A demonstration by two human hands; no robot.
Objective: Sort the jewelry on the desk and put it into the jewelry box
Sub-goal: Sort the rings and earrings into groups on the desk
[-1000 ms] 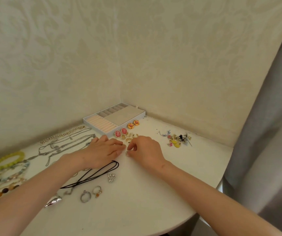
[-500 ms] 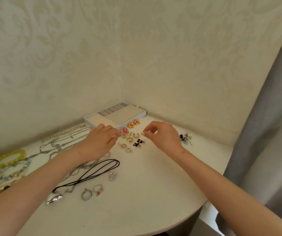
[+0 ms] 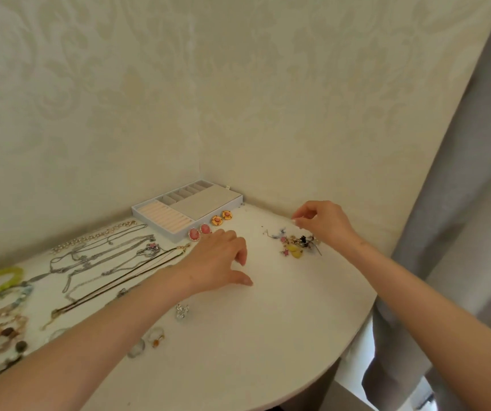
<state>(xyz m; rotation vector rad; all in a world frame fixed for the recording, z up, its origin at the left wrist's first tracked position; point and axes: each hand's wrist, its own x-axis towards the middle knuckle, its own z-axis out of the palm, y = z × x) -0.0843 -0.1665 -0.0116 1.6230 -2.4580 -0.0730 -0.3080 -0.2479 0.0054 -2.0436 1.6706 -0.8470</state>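
White jewelry box [image 3: 187, 207] with pink ring rolls lies beyond the spread left hand [image 3: 217, 262]. The right hand [image 3: 324, 223], pinching something I cannot make out, has moved over the earring heap [image 3: 296, 246].

The left hand [image 3: 219, 262] lies palm down, fingers loosely bent, thumb spread toward the right. The right hand [image 3: 325, 222], farther and to the right, is raised, thumb and forefinger pinched together.

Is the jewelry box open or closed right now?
Open: the jewelry box shows its padded slots and dividers from above, with no lid covering them.
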